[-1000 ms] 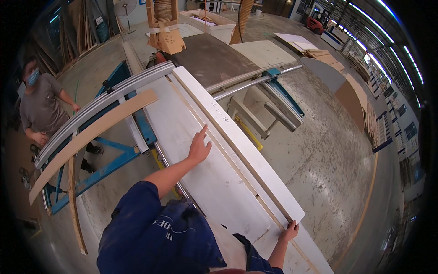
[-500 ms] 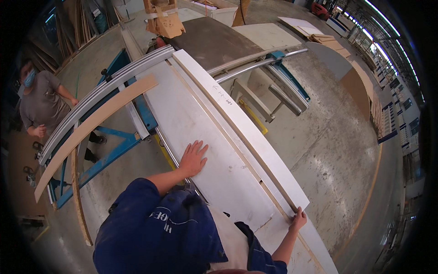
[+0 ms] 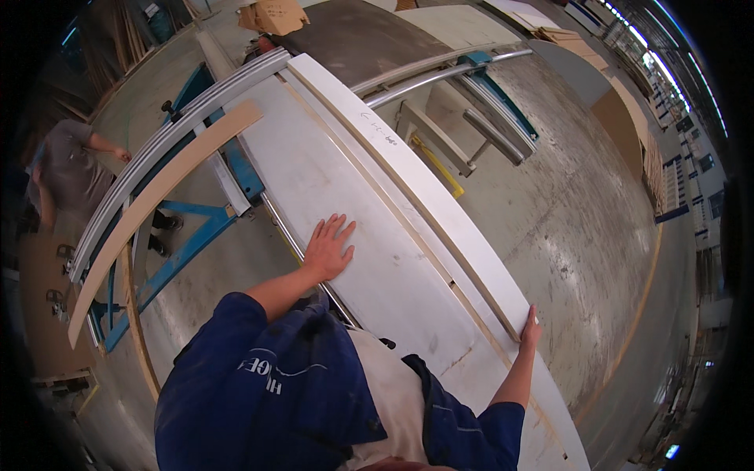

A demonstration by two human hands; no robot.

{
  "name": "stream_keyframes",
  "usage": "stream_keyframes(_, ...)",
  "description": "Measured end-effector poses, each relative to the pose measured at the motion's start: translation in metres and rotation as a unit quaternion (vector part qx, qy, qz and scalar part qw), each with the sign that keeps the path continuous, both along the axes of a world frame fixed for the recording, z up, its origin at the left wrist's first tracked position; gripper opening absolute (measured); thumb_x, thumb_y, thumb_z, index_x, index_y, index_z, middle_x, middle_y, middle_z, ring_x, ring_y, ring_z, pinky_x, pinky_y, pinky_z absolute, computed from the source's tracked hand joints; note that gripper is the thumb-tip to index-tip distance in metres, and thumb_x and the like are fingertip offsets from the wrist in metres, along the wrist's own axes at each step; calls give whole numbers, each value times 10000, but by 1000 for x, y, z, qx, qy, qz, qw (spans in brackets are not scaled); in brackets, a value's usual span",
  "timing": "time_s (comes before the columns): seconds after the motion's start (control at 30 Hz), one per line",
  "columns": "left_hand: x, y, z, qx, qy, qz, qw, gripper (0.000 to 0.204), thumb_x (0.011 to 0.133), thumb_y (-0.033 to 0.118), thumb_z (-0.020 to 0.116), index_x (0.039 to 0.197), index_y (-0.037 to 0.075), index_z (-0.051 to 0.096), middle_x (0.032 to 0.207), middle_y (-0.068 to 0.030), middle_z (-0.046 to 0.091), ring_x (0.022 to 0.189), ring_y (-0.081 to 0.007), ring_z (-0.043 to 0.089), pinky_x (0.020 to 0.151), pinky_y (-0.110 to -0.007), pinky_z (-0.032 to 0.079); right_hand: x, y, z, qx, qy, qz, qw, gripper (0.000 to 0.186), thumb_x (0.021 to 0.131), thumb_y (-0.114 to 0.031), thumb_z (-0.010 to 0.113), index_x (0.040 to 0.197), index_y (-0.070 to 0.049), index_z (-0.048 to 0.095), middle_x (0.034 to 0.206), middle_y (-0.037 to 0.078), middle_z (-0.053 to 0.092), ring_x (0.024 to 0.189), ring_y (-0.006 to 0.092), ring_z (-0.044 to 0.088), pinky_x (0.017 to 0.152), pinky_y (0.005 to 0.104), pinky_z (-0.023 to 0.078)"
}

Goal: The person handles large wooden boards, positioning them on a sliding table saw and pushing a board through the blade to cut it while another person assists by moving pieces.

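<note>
Board (image 3: 422,179), long and white with a line of handwriting near its far end, lies lengthwise along the right part of the pale table (image 3: 314,173), seen from my head. My right hand (image 3: 532,330) is at its near end, fingers touching the corner; how tightly they are closed, or whether they grip it, I can't tell. My left hand (image 3: 328,253) is palm down on the table near its left edge, fingers spread wide and empty, well apart from the board.

The table is scuffed, with faint smudges and a brown scratch near me. A tan groove (image 3: 426,253) runs along it beside the board. At the far end a metal fence (image 3: 206,104) crosses and reaches out left over a blue frame (image 3: 177,265). A tan strip (image 3: 169,173) lies alongside the fence, its far end on the table, and a narrower strip (image 3: 137,322) sticks out below it.

Beyond the board are a metal tube (image 3: 400,93), a dark panel (image 3: 353,43) and some cardboard (image 3: 272,16). A co-worker (image 3: 75,165) in a greyish top stands at the left. Grey floor (image 3: 550,235), marked and shiny, spreads out to my right as far as a yellow line (image 3: 646,298); large sheets (image 3: 624,118) lie past it toward the top, under strip lights (image 3: 628,35).
</note>
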State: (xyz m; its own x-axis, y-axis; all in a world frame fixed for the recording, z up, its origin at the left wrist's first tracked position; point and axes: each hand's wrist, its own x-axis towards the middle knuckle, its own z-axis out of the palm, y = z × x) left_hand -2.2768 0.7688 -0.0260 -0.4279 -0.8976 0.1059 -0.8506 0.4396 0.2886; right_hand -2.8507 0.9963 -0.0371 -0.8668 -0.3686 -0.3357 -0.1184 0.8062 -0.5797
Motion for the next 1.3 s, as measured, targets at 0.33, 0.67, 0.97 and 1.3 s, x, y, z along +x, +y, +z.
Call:
stream_keyframes(0.33,0,1,4,1,-3,4,1000,603,952,364,541,1498,139,420,1558,-149,366,1478,-316,281,1232,-480,178,-3,-1,-3,39,8,-32,999,1051,755,-829,612,1124,154,668,1105,279,696,1048,343,652,929,429,478)
stream_keyframes(0.67,0,0,1,0,-3,3,1000,601,946,366,546,1491,141,431,1553,-149,369,1477,-312,284,1230,-485,181,-10,1,-15,69,28,-44,996,1042,770,-834,588,1114,146,678,1086,246,708,1032,325,657,920,413,482)
stream_keyframes(0.97,0,0,5,8,2,5,1000,602,945,367,542,1492,143,431,1559,-143,360,1480,-309,277,1232,-483,177,-15,9,-21,-1,-2,-37,999,1051,790,-845,538,1110,146,679,1065,268,712,1029,346,672,907,426,489)
stream_keyframes(1.3,-2,0,6,19,-22,14,999,611,940,368,542,1498,146,427,1559,-132,369,1478,-293,286,1233,-480,180,-22,-3,-33,29,31,-47,998,941,833,-785,569,1099,108,701,1022,225,731,978,324,686,870,427,510)
